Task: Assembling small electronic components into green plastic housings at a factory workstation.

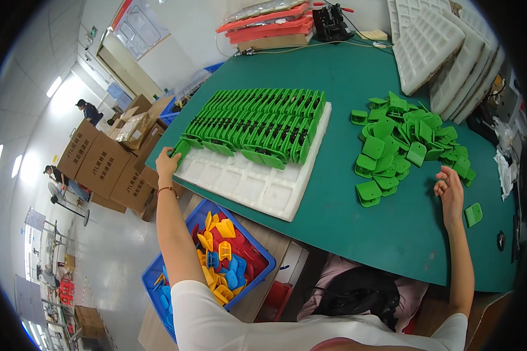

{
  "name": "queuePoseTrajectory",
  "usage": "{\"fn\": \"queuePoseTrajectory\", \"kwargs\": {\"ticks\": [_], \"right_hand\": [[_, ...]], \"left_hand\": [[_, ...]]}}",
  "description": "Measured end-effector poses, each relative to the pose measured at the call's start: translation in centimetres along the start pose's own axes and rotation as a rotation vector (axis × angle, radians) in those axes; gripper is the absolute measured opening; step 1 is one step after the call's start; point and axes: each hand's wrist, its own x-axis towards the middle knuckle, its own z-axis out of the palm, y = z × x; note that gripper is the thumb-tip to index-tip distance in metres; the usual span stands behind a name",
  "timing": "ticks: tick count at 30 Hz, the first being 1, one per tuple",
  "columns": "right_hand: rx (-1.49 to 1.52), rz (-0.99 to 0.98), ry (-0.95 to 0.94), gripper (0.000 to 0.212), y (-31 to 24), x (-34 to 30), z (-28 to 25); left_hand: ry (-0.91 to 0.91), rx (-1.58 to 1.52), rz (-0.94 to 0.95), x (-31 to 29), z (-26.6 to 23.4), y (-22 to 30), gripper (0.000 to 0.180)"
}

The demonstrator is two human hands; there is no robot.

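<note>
My left hand (166, 161) is closed on a green plastic piece (182, 150) at the near left corner of a white foam tray (263, 190). Rows of similar green pieces (254, 120) stand close together on the tray, with dark parts showing between them. To the right, a loose heap of green plastic pieces (386, 149) lies on the green table. Beside the heap's near right edge is my right hand (449, 188), its fingers loosely bent and apart, with nothing visible in them. A single green piece (473, 214) lies just right of that wrist.
Below my left arm, a blue bin (266, 272) holds yellow, blue and red plastic pieces. White foam trays (430, 50) lean at the far right. Red trays (269, 26) are stacked at the back. Cardboard boxes (102, 167) stand left of the table (339, 234); people are farther off.
</note>
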Motion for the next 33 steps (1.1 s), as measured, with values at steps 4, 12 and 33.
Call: {"fn": "queuePoseTrajectory", "kwargs": {"ticks": [4,12,33], "right_hand": [[-0.032,-0.027,0.013,0.029,0.5,-0.1,-0.5],[-0.027,-0.058,-0.038,0.022,0.9,0.1,-0.1],[-0.257,-0.39,-0.066,0.018,0.3,-0.7,0.5]], "left_hand": [[0.018,0.091,0.03,0.0,0.1,2.2,0.055],[0.401,-0.091,0.775,-1.8,-1.8,17.9,0.067],[-0.965,-0.7,1.51,-61.2,10.0,62.4,0.084]]}}
